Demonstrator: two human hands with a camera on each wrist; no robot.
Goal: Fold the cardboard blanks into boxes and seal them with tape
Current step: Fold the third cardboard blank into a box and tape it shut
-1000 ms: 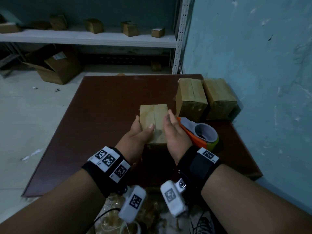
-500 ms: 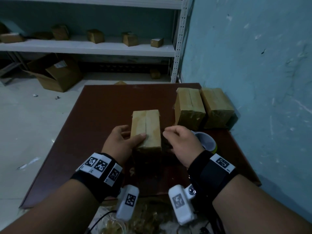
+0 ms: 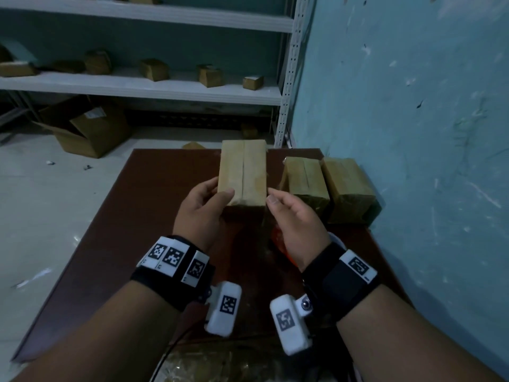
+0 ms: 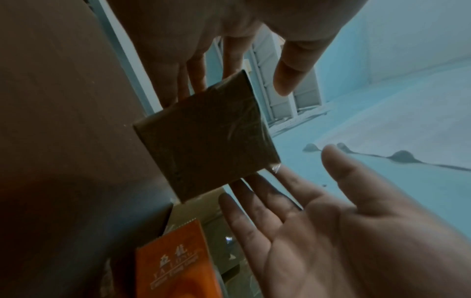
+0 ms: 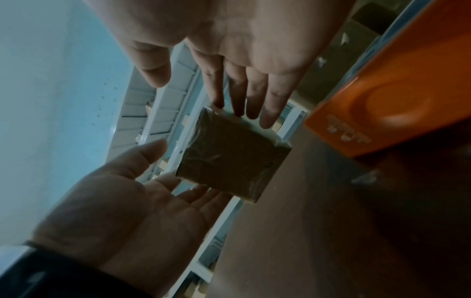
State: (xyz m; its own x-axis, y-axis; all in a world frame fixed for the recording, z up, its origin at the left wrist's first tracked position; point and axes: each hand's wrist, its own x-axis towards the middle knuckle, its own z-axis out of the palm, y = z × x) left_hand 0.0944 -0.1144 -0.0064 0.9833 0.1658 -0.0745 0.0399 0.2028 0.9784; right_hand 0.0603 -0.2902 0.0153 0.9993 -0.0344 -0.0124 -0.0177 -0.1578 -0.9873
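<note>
A small oblong brown cardboard box (image 3: 243, 172), its top flaps meeting at a centre seam under glossy clear tape, is held up above the dark reddish-brown desk (image 3: 143, 205). The tape wrinkles over the box's square end, which shows in both wrist views (image 4: 206, 139) (image 5: 233, 155).

The left hand (image 3: 202, 209) makes its grip on the box's near left corner: the thumb lies on the taped top and the fingers reach down the left side, straight rather than curled. The right hand (image 3: 296, 219) has its fingers spread and nearly straight against the box's right side, thumb tip at the near right corner. In the wrist views the fingertips of both hands touch opposite edges of the square end, so the box sits between the two open palms.

Two more taped brown cardboard boxes (image 3: 327, 186) stand side by side on the desk at the right, against the rough pale blue wall (image 3: 413, 133) and just beside the held box. An orange plastic tape dispenser (image 4: 175, 262) lies on the desk under the right hand. Behind, a white metal shelf (image 3: 143, 88) carries several small cardboard boxes.
</note>
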